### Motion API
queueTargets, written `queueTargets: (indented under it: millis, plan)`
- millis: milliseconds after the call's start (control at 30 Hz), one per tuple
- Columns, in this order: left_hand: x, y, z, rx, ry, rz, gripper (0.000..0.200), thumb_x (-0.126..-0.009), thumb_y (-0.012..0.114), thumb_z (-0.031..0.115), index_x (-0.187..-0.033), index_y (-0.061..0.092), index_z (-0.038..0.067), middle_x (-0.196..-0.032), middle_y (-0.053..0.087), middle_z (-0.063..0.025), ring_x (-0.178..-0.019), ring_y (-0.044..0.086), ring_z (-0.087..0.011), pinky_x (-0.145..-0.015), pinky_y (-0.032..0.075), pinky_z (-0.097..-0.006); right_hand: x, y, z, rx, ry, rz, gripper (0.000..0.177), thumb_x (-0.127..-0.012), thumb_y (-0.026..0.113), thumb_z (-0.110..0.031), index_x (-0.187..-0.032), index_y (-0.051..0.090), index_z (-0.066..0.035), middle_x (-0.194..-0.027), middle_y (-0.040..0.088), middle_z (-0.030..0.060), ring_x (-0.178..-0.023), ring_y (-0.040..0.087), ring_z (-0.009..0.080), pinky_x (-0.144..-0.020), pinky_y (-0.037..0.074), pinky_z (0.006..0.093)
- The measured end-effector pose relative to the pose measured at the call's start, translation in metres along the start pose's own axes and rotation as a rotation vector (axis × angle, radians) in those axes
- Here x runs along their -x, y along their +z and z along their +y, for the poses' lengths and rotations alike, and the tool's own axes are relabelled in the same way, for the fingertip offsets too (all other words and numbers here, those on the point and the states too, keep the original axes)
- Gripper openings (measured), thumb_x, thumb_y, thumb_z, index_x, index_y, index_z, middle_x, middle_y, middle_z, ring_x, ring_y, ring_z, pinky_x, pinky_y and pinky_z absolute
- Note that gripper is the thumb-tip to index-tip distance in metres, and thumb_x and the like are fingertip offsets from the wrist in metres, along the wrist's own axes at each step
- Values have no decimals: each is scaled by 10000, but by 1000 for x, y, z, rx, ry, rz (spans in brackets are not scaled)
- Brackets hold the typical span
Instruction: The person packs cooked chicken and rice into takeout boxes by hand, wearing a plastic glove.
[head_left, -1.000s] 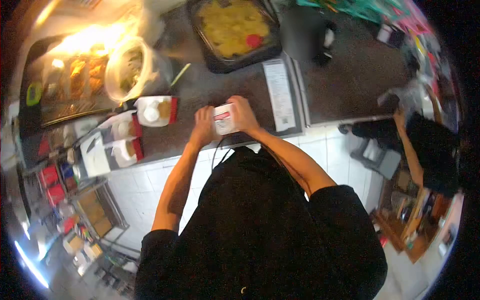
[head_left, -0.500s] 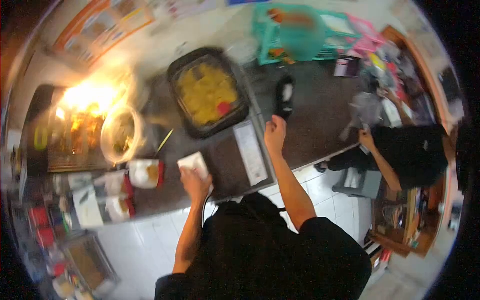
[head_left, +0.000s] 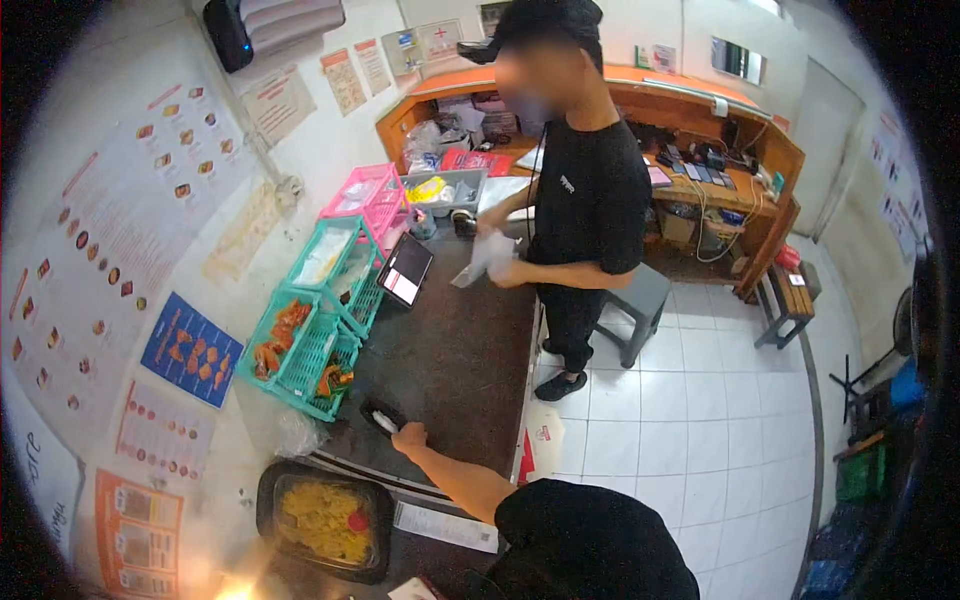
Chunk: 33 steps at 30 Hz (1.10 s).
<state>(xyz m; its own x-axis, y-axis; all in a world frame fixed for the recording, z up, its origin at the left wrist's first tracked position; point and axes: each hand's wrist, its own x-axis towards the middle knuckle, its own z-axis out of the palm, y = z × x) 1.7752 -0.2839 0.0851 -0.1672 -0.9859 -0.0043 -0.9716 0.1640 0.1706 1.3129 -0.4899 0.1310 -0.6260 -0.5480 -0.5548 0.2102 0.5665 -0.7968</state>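
Observation:
My right hand [head_left: 410, 437] is on the dark counter [head_left: 455, 350], its fingers closed at the near end of a small black object [head_left: 382, 418] with a white patch. The exact grip is small and partly hidden. My left hand is out of view. Near the bottom edge lies part of a white item [head_left: 412, 590]. A black tray [head_left: 268, 510] of yellow food with a red piece stands left of a long printed paper slip [head_left: 447, 527].
Teal baskets [head_left: 318, 345] with orange packets, a pink basket [head_left: 350, 215] and a tablet [head_left: 406, 268] line the counter's wall side. Across it, a co-worker in black [head_left: 592, 200] handles a clear plastic bag [head_left: 490, 255]. A grey stool [head_left: 640, 300] stands behind them.
The view has swung up and to the right, bringing the co-worker closer to the middle. My left hand has left the view. My right hand has come to the black object.

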Motion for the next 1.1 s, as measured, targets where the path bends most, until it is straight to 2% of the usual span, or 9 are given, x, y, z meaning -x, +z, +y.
queueTargets:
  millis: [100,167,300,400,567,700,800,1033,1100]
  plan:
    - [-32,15,-9,-479,-183,-392,863,-897,513,657,-1529,293,112,-1574,329,-101,-1399,337,-422,-1051,338,-649,27,8,40,-50,-452,291,232,-881,685,-180,-829,638,41,-1242,572,241,-1181,547,371,-996,438,476]
    - [-1,-18,15,-27,107,235,746,-912,583,574,-1449,431,79,-1425,458,-230,-1332,418,-417,-1000,391,-611,29,13,74,-97,-563,389,212,-878,674,-154,-829,630,48,-1179,594,249,-1125,578,377,-954,456,484]
    - [-19,18,-1,-26,96,228,717,-876,650,505,-1367,493,8,-1395,477,-274,-1292,451,-442,-1040,382,-564,18,8,109,-34,-255,657,140,-868,569,-93,-849,615,39,-1026,618,273,-943,607,396,-807,476,485]
    - [-24,48,-27,-92,-90,234,689,-840,718,436,-1286,555,-63,-1364,496,-319,-1253,484,-468,-1081,373,-518,96,-1,78,136,-576,298,241,-905,605,-185,-825,597,41,-792,653,205,-789,658,364,-700,494,448]
    - [-8,-9,14,197,-33,206,593,-719,816,352,-1158,599,19,-1473,360,-299,-1358,349,-457,-1108,271,-555,229,79,91,173,-390,-794,323,-991,569,-244,-764,596,-16,-614,592,46,-489,580,115,-456,450,284]
    - [-11,-20,18,244,-100,291,569,-707,801,338,-1124,561,34,-1482,369,-265,-1365,354,-433,-1109,268,-553,271,129,153,545,-803,-708,362,-880,662,-304,-758,643,37,-715,684,200,-652,686,355,-605,538,436]
    - [-11,-20,16,283,-93,328,524,-750,758,311,-1137,541,32,-1469,377,-281,-1357,362,-440,-1099,270,-558,281,136,169,863,-687,-603,410,-855,650,-385,-833,689,23,-848,686,271,-853,682,441,-766,542,501]
    - [-25,-61,25,399,-157,163,556,-714,773,282,-1158,513,71,-1356,468,-242,-1283,433,-411,-1042,323,-568,261,128,165,969,-476,-650,472,-864,649,-458,-950,722,1,-907,690,268,-886,683,449,-842,542,493]
    - [-25,-70,15,519,-226,91,577,-698,793,284,-1157,518,66,-1273,523,-229,-1221,489,-403,-1016,357,-545,249,122,160,790,-229,-863,356,-890,694,-354,-954,680,-5,-868,712,129,-830,709,279,-762,577,401]
